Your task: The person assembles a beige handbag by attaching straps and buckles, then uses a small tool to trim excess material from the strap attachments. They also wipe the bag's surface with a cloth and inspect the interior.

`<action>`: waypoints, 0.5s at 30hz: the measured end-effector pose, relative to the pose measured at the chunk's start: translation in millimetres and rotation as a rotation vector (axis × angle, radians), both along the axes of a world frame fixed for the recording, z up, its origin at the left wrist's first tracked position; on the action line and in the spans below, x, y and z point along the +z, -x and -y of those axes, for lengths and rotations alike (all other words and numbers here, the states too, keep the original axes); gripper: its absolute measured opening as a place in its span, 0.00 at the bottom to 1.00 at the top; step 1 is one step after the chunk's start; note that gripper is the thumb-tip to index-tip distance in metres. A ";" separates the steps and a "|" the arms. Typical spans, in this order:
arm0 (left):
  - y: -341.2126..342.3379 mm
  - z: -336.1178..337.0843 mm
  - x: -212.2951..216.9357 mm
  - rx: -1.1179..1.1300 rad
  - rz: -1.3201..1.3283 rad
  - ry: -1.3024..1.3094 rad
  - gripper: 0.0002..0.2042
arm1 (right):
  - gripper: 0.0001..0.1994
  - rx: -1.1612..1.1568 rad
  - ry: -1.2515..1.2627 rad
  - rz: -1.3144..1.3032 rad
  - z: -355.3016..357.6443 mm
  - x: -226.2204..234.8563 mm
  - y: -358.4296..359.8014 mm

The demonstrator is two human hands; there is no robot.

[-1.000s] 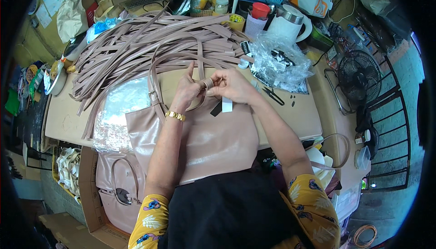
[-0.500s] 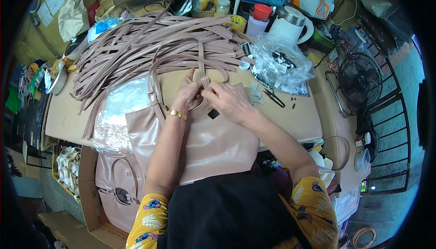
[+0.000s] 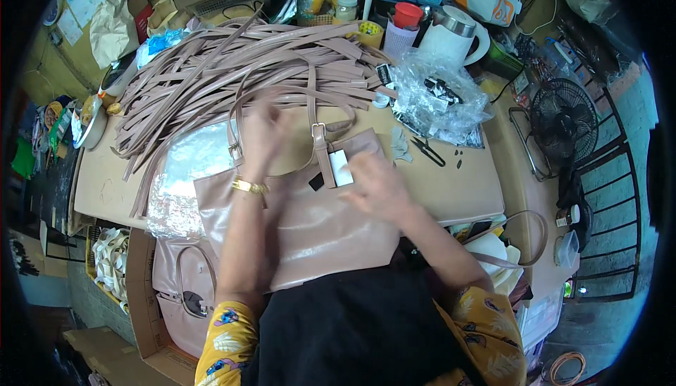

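A glossy dusty-pink handbag (image 3: 331,235) lies on the table in front of me. Its strap handle (image 3: 312,97) loops away toward the far side, fastened through a metal buckle (image 3: 318,130) to a leather tab. Beside that tab are a white tag (image 3: 341,168) and a small black patch (image 3: 316,182). My left hand (image 3: 264,136), smeared by motion, hovers over the bag's upper left near the other handle end; its fingers cannot be made out. My right hand (image 3: 380,185), slightly blurred, is just right of the white tag with fingers apart and nothing visible in them.
A heap of pink leather straps (image 3: 232,69) covers the far table. Clear plastic packaging (image 3: 440,97), black snips (image 3: 428,152) and a white kettle (image 3: 451,38) stand or lie to the right. Another pink bag (image 3: 179,308) sits in a cardboard box (image 3: 144,294) at lower left.
Both hands have parted from the strap and buckle, the left moving left and the right moving right and nearer. The buckle and a white tag now show.
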State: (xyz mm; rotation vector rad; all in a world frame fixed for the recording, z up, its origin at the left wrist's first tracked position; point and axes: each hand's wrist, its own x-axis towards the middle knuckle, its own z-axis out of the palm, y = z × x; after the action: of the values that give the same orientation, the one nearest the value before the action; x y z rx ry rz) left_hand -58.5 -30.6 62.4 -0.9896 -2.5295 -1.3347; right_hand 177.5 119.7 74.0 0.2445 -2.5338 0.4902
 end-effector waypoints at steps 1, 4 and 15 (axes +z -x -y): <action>17.4 10.5 9.0 0.169 -0.260 0.012 0.39 | 0.18 -0.194 0.040 -0.021 -11.9 0.6 -9.6; 85.8 53.4 -1.3 0.424 -0.237 0.352 0.30 | 0.25 -0.512 0.444 0.382 -21.0 -2.7 -17.3; 103.4 20.9 174.6 -0.032 0.066 -0.891 0.26 | 0.18 -0.384 0.593 0.154 -25.9 4.5 -29.4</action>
State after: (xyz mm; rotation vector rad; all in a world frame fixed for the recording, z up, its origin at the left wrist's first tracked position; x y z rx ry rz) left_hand -161.9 -51.5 237.1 -0.7671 -1.5998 -2.1940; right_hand 206.9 145.6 78.4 -0.5037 -2.3623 1.0896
